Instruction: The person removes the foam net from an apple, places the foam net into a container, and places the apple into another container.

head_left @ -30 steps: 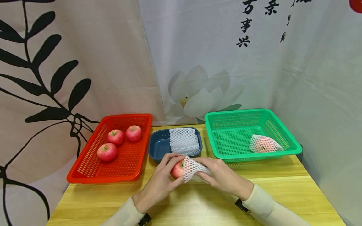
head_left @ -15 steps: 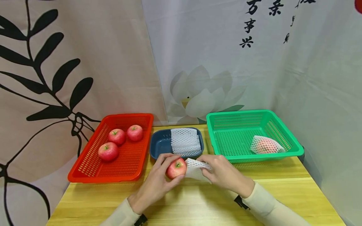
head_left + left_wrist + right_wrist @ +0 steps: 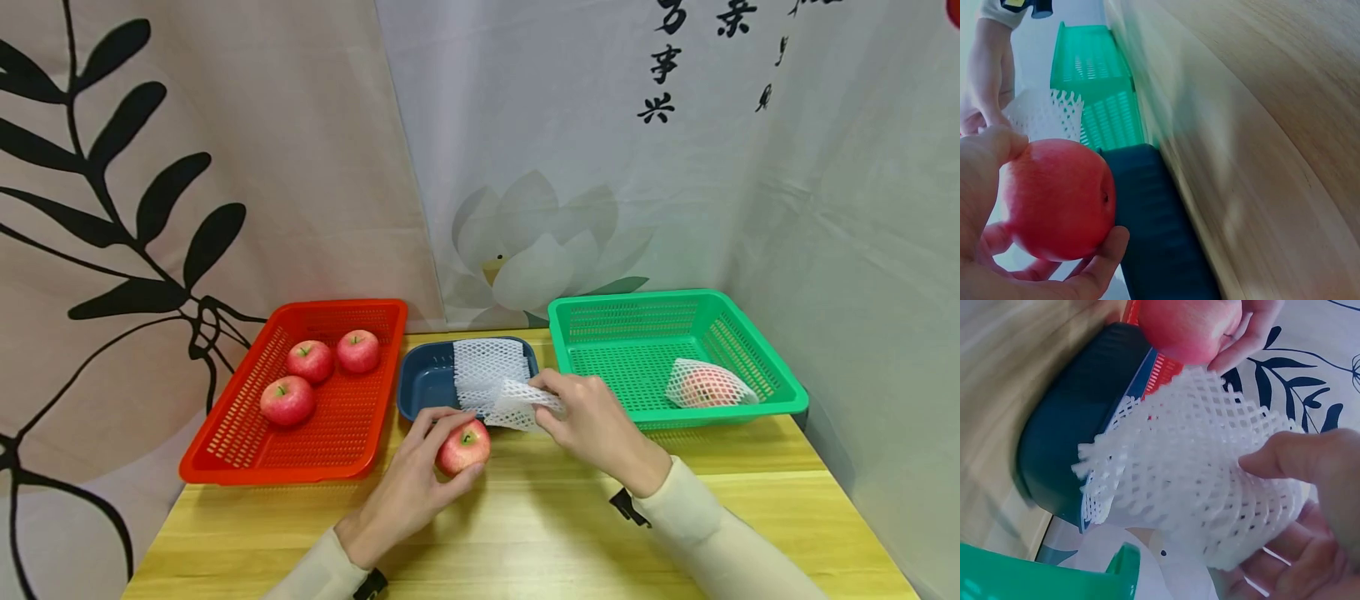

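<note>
A bare red apple (image 3: 465,447) is held in my left hand (image 3: 408,487), fingers and thumb curled round its side. The left wrist view shows the same apple (image 3: 1060,199) close up, gripped above the table. My right hand (image 3: 596,425) pinches a white foam net sleeve (image 3: 517,406) between thumb and fingers. In the right wrist view the foam net sleeve (image 3: 1191,469) hangs off the apple, its cut end near the blue tray (image 3: 1085,412). More white foam nets (image 3: 489,363) lie in the right part of the blue tray (image 3: 426,387), just beyond the hands.
At the left, a red basket (image 3: 337,454) holds 3 bare apples (image 3: 288,401). A green basket (image 3: 607,362) at the right contains one apple in a foam net (image 3: 708,385). A printed cloth (image 3: 315,167) hangs behind the wooden table (image 3: 525,542).
The foam net sleeve came off the apple. My right hand then moved it up toward the blue tray, while my left hand kept the apple and shifted slightly left.
</note>
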Tool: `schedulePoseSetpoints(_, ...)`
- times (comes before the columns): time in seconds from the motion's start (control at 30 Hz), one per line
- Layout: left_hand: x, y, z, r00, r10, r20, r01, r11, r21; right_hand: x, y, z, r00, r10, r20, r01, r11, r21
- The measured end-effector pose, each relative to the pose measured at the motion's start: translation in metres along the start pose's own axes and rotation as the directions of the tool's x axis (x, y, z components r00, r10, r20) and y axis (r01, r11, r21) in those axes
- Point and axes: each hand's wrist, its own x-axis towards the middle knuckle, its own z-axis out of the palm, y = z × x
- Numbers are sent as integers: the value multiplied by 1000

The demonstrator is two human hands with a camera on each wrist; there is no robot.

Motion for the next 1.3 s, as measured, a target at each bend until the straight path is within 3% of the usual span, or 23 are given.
schedulePoseSetpoints(0.4, 0, -2, -1, 1000, -13, 22, 12, 1000, 10, 28, 0, 9, 993, -13, -120, 2, 996, -89)
schedulePoseSetpoints(0.6, -1, -2, -2, 999, 1, 50, -1, 1000, 9, 43, -2, 26, 987, -23, -161, -1, 989, -148)
schedulePoseSetpoints(0.77, -2, -3, -2, 998, 30, 60, -31, 999, 17, 52, 0, 47, 979, -79, -186, 36, 974, -224)
schedulePoseSetpoints(0.9, -3, -3, -2, 997, 50, 51, -51, 998, 25, 53, 4, 65, 982, -118, -148, 73, 958, -277)
schedulePoseSetpoints(1.03, -4, -4, -3, 997, 55, 45, -56, 998, 23, 50, 8, 81, 992, -109, -61, 82, 938, -337)
schedulePoseSetpoints(1.17, -4, -4, -3, 997, 61, 43, -62, 998, 25, 46, 11, 89, 998, -25, 58, 41, 955, -295)
schedulePoseSetpoints(1.3, -3, -4, -4, 997, 61, 42, -62, 998, 29, 43, 13, 89, 984, 85, 156, -54, 980, -193)
